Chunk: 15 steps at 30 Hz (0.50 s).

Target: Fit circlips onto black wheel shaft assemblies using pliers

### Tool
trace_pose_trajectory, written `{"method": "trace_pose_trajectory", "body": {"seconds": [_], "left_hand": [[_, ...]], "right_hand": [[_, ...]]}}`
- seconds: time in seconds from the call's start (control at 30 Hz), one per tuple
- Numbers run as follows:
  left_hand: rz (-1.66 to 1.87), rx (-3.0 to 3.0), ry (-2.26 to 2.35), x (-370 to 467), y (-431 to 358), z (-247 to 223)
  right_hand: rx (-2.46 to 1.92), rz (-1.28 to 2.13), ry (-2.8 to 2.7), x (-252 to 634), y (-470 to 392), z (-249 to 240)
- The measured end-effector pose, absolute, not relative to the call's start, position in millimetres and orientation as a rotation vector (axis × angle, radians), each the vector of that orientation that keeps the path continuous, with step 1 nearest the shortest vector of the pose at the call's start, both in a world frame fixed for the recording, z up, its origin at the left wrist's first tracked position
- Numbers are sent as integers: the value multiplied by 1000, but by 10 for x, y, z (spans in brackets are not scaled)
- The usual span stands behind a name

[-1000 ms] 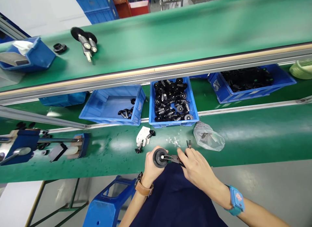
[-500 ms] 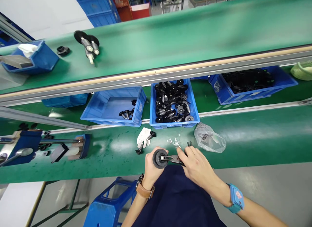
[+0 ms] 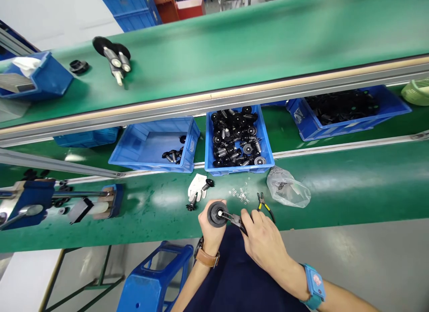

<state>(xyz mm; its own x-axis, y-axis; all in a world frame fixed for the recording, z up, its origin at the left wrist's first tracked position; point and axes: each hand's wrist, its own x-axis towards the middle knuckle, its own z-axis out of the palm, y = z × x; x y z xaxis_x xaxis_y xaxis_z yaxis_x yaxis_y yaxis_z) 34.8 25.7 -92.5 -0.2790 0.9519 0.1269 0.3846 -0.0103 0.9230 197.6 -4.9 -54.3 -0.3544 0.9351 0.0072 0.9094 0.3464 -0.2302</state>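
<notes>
My left hand (image 3: 212,231) is wrapped round a black wheel-like part (image 3: 214,216), its round face turned up with a pale centre. In my right hand (image 3: 263,234) is a pair of pliers (image 3: 236,220), fingers closed about the handles. The pliers' thin tips meet the middle of the black part. Small white rings (image 3: 241,196) lie scattered on the green bench just beyond. A second pair of pliers with yellow and black handles (image 3: 266,206) rests right of the rings. To the left, a white glove (image 3: 197,186) lies with two black-and-grey parts (image 3: 192,204) on and beside it.
A blue bin (image 3: 239,170) full of black parts stands behind the rings. Left of it is another blue bin (image 3: 140,144) with few parts. A clear plastic bag (image 3: 291,191) lies to the right. A lever press (image 3: 30,204) stands at far left, a blue stool (image 3: 144,280) below.
My right hand and its pliers have shifted slightly down and left, tilting the pliers against the black part. The yellow-handled pliers on the bench have come into fuller view.
</notes>
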Motion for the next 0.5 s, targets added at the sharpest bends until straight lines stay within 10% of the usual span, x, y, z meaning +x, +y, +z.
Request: {"method": "trace_pose_trajectory", "body": {"seconds": [0.5], "left_hand": [[1532, 1120, 1773, 551, 338, -1094]], "right_hand": [[-1817, 312, -2295, 1714, -278, -476]]}}
